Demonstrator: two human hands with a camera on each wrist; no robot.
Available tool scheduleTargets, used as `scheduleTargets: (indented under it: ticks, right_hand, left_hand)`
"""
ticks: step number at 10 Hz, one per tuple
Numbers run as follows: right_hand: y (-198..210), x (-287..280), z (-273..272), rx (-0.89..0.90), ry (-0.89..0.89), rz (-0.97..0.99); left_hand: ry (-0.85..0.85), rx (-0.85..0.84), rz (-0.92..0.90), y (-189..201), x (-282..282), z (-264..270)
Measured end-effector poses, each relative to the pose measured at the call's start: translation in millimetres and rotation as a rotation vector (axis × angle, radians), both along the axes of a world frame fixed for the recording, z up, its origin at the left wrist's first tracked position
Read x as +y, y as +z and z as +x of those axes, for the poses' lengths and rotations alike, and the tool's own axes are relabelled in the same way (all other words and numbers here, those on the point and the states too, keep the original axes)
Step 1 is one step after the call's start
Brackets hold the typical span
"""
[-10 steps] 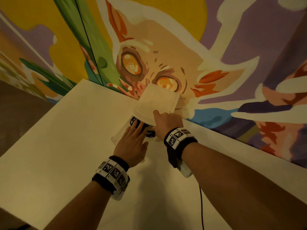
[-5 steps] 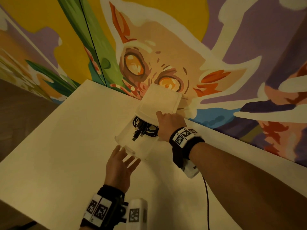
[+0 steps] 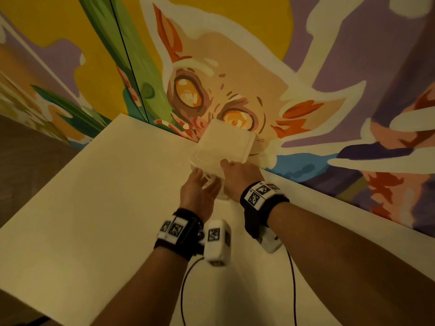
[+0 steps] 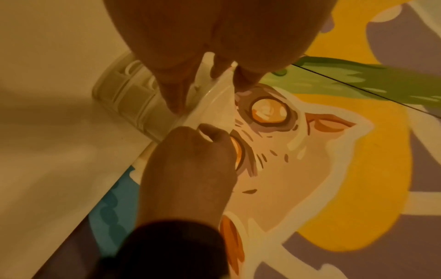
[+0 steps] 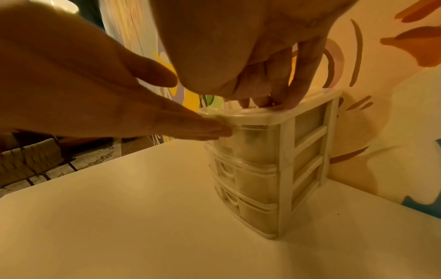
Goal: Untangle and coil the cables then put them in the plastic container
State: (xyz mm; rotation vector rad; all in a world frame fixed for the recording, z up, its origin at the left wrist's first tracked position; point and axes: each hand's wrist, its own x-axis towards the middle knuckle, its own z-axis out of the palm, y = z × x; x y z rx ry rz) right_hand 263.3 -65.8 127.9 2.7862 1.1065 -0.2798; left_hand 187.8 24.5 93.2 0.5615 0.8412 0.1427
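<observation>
Since half a second ago the top drawer (image 5: 243,145) has slid shut, hiding the cables. Left hand (image 3: 197,196), fingers straight, pushes its front; right hand (image 3: 237,180) presses flat-fingered on the plastic container (image 5: 307,151), steadying it.

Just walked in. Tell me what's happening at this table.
A person is working at a small translucent white plastic three-drawer container that stands on the white table against a painted mural wall. The right hand presses its fingertips down on the container's top, steadying it. The left hand, fingers straight, pushes against the front of the top drawer, which looks shut or nearly so. Something dark shows faintly through that drawer; I cannot make out what it is.
</observation>
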Motion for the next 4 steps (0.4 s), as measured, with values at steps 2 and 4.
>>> scheduleTargets:
  ticks: [2, 4]
  right_hand:
    - [6.1, -1.8, -0.8, 0.083, -0.028, 0.024]
    - [15.4, -40.0, -9.0, 0.287, -0.191, 0.36]
  left_hand:
    - [-0.109, -0.011, 0.088, -8.9, 8.1, -13.1]
    - [-0.369, 0.157, 0.474, -15.0, -10.0, -53.3]
